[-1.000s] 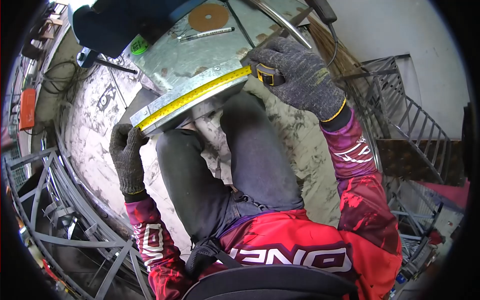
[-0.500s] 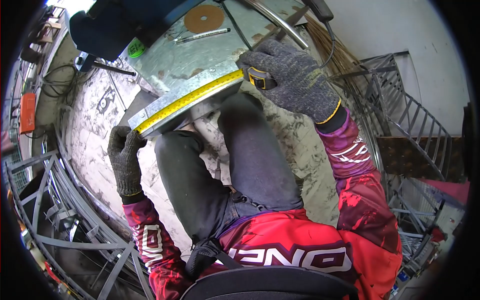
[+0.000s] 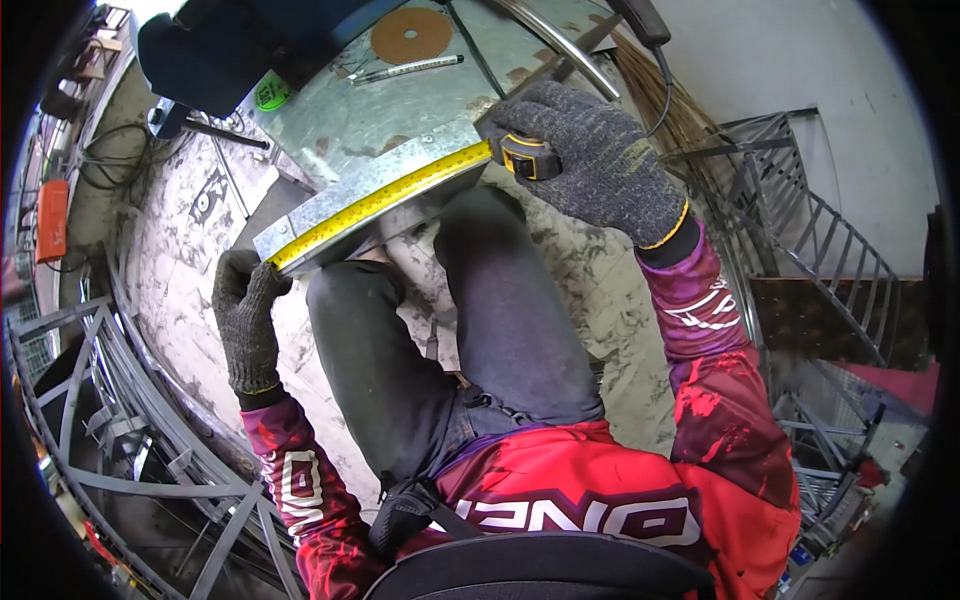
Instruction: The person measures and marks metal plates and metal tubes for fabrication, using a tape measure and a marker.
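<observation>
A: Head view. Where is the tape measure (image 3: 530, 160) sitting?

B: Upper middle of the frame, its case resting in the right hand (image 3: 598, 168), whose fingers are wrapping round it. The yellow blade (image 3: 385, 197) is running down-left along the metal edge (image 3: 345, 190) of the table (image 3: 330, 125).

A: Left hand (image 3: 248, 325)?

B: Left of centre, pinching the blade's end; fingertips are hiding the very tip.

A: Handling?

B: Judging by looks, the case is weighing little and being hard. Blade is probably acting springy: stiff lengthwise, kinking if twisted, sliding easily against knit gloves (image 3: 600, 195).

A: Best hold?

B: I'm favouring the case body, thumb clear of its mouth, and the blade's end, fingers avoiding thin sides.
</observation>
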Available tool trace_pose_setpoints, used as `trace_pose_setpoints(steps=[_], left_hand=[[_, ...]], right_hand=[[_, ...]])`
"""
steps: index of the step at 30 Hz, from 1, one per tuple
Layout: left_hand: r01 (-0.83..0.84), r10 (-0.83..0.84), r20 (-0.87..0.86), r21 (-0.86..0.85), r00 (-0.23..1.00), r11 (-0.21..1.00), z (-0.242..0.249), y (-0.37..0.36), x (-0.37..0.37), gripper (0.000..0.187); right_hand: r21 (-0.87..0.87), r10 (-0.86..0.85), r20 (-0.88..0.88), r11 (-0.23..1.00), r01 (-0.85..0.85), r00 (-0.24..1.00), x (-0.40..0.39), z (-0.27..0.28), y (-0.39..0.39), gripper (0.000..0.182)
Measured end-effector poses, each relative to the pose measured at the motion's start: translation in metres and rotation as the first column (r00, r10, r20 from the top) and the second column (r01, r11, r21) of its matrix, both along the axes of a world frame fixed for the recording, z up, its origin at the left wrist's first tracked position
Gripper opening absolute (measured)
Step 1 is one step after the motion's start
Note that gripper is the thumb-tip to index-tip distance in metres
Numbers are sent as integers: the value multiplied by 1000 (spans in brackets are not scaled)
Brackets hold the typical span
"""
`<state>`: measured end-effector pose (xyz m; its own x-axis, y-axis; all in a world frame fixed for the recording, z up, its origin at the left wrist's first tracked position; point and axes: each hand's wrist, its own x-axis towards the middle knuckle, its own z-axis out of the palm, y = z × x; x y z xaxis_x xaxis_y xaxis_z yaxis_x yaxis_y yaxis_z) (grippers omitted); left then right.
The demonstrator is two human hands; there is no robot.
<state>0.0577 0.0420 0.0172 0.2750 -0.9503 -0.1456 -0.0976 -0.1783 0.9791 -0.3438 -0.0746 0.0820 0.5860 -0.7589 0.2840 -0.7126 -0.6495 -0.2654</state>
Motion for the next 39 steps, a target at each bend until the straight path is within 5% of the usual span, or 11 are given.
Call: trace_pose_setpoints(steps=[4, 6, 13, 22, 24, 30, 33, 39], left_hand=[[-24, 28, 88, -42, 996, 999, 14, -1, -12, 35], [125, -129, 66, 61, 990, 990, 19, 0, -8, 53], [103, -105, 14, 91, 994, 990, 5, 4, -7, 53], [53, -44, -91, 96, 995, 994, -3, -1, -13, 48], [-90, 94, -176, 32, 980, 995, -7, -3, -23, 46], [35, -12, -198, 112, 980, 993, -14, -1, -7, 50], [29, -19, -497, 12, 868, 1000, -11, -3, -20, 50], [-42, 33, -460, -9, 887, 999, -20, -4, -25, 44]], right_hand=[[56, -6, 73, 998, 1, 997, 0, -3, -2, 44], [93, -22, 102, 996, 13, 995, 0, -4, -1, 43], [11, -16, 91, 1000, 15, 996, 5, 0, 1, 31], [31, -24, 84, 999, 22, 996, 3, -4, 2, 35], [119, -32, 65, 993, 24, 997, 5, -1, 2, 46], [64, -18, 53, 998, 14, 998, 7, -3, 2, 45], [60, -21, 6, 998, 20, 1000, 7, 3, 3, 43], [103, -56, 6, 993, 55, 998, 8, 8, 7, 48]])
